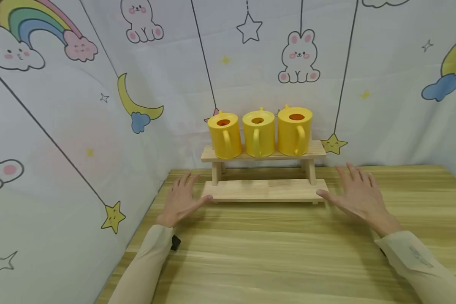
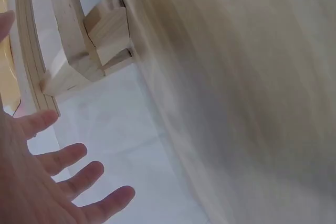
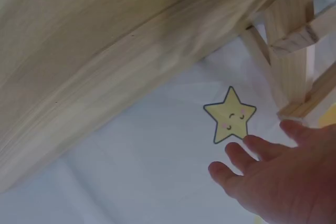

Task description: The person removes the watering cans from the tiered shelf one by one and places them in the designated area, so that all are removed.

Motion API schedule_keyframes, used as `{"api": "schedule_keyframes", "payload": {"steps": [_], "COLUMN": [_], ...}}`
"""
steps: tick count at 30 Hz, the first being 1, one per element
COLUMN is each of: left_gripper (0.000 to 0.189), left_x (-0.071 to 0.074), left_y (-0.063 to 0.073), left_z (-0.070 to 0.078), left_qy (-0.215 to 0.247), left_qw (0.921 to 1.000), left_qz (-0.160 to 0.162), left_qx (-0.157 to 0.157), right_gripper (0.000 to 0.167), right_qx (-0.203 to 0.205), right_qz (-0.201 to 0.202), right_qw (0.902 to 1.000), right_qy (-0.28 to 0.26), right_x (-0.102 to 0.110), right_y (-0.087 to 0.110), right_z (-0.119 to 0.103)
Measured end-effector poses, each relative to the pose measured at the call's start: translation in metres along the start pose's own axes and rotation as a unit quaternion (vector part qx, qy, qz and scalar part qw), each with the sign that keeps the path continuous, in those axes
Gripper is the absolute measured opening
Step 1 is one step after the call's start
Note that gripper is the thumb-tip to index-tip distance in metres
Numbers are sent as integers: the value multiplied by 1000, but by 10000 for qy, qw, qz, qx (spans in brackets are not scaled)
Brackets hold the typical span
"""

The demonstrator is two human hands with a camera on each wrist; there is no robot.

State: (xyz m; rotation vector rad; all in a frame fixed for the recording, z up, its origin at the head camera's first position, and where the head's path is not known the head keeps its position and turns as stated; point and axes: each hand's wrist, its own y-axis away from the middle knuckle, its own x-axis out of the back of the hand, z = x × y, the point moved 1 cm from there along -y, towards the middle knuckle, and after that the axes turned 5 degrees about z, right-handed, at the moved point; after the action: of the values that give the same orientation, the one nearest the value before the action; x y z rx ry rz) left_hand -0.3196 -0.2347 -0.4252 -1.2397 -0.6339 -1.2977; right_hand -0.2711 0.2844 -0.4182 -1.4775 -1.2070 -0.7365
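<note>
A two-step wooden rack (image 1: 266, 190) stands at the back of the table. On its upper board are three yellow mug-like cans (image 1: 259, 137) in a row, each with a round hole in the top and a handle facing me. Beside the rack's left end is my left hand (image 1: 182, 200), fingers spread, thumb tip right at the lower board's edge. My right hand (image 1: 359, 196) mirrors it at the right end, its thumb overlapping the board's corner in the head view. Both wrist views show straight, parted fingers with nothing between them, near the wooden boards (image 2: 73, 24).
The wood-grain table (image 1: 251, 253) runs back to a white printed cloth (image 1: 251, 76) hung behind the rack. Another cloth wall (image 1: 61, 169) closes off the left side. A small black object (image 1: 175, 242) shows beside the left cuff.
</note>
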Motion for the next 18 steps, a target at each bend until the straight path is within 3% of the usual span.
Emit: {"api": "schedule_keyframes", "payload": {"steps": [5,8,12,15,18], "left_gripper": [96,92,89,92,94], "left_x": [1,0,-4,-11,-19], "left_y": [-2,-4,-7,-7,-7], "left_z": [7,11,15,18,23], "left_qy": [844,1642,2273,2822,3563], "left_qw": [9953,9819,9634,9411,9040], "left_qz": [-147,-332,-517,-678,-752], "left_qx": [459,887,1325,1735,2241], "right_gripper": [111,107,99,90,83], "right_qx": [-274,-370,-465,-533,-566], "right_qz": [388,577,695,736,741], "right_qw": [9973,9915,9788,9694,9619], "right_qy": [-555,-1105,-1868,-2282,-2572], "right_x": [10,19,30,36,42], "right_y": [-2,-4,-7,-11,-16], "right_z": [-12,-25,-41,-50,-58]}}
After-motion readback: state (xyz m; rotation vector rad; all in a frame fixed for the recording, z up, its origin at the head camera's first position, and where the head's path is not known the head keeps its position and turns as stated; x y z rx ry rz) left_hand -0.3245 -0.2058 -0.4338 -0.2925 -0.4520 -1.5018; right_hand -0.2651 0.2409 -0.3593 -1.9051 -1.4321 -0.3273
